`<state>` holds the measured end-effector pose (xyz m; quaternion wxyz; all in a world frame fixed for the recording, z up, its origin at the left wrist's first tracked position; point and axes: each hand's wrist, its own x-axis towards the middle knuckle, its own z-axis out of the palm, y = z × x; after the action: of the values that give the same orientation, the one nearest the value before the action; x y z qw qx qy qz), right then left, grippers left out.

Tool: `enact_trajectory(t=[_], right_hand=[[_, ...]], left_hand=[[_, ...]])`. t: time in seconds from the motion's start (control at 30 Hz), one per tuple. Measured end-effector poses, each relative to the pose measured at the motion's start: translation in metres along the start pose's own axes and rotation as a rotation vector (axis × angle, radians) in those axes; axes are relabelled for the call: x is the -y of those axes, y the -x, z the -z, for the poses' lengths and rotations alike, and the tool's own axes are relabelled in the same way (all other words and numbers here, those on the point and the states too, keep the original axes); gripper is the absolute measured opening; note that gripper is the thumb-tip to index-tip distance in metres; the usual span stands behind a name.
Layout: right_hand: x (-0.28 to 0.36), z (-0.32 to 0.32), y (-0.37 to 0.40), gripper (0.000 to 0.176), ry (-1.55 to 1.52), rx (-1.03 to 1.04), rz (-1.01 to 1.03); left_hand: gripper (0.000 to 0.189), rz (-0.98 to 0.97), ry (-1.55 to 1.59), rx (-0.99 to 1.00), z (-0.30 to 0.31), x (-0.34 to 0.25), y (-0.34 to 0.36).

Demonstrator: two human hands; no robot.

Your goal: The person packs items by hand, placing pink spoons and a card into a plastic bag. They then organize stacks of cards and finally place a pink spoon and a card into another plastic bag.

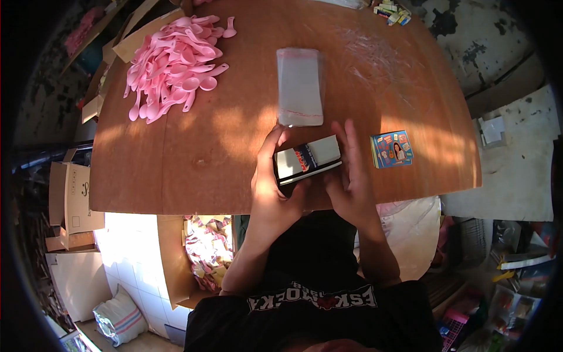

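Note:
Between my hands, over the near part of the table, is a small box-like block (308,157) with a pale top, a dark and red printed label and a black side. My left hand (271,185) wraps round its left end, thumb along the near side. At the right end, my right hand (353,185) has its fingers stretched out and its thumb apart, close beside the block. Just beyond lies a stack of clear plastic sleeves (299,88). Right of my right hand sits a small stack of colourful printed cards (391,149).
A heap of pink plastic spoons (173,70) covers the table's (205,170) far left, beside an open cardboard box (143,35). Clear plastic scraps (381,58) lie at the far right, near small yellow packets (393,12). Below the front edge stands a box of wrapped pieces (208,249).

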<state>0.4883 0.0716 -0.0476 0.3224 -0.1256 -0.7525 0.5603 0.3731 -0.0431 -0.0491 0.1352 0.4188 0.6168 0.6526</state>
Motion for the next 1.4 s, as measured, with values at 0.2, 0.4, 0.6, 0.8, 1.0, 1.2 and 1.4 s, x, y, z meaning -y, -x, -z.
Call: enact_trajectory(t=[0.2,0.4,0.6,0.8,1.0,1.2,1.4], right_hand=[[0.01,-0.004,0.0,0.069,0.304,0.069,0.05],[0.014,0.0,0.001,0.069,0.374,0.08,0.044],[0.048,0.051,0.003,0.072,0.626,0.125,0.029],[0.036,0.151,-0.031,0.062,0.912,0.479,0.038],[0.024,0.17,-0.063,0.061,1.0,0.658,0.072],[0.028,0.167,-0.083,0.057,0.873,0.784,-0.456],[0.029,0.169,-0.073,0.051,1.073,0.868,0.073]], left_hand=[[0.078,-0.05,-0.08,0.026,0.002,-0.002,-0.002],[0.071,-0.059,-0.092,0.028,0.0,-0.007,-0.002],[0.06,0.006,-0.131,0.064,-0.003,-0.003,0.002],[0.062,0.042,-0.118,0.093,-0.001,0.0,0.003],[0.065,0.026,-0.081,0.097,0.0,0.0,0.003],[0.066,0.024,-0.094,0.094,0.001,0.001,0.004],[0.065,0.08,-0.035,0.097,0.002,0.001,0.005]])
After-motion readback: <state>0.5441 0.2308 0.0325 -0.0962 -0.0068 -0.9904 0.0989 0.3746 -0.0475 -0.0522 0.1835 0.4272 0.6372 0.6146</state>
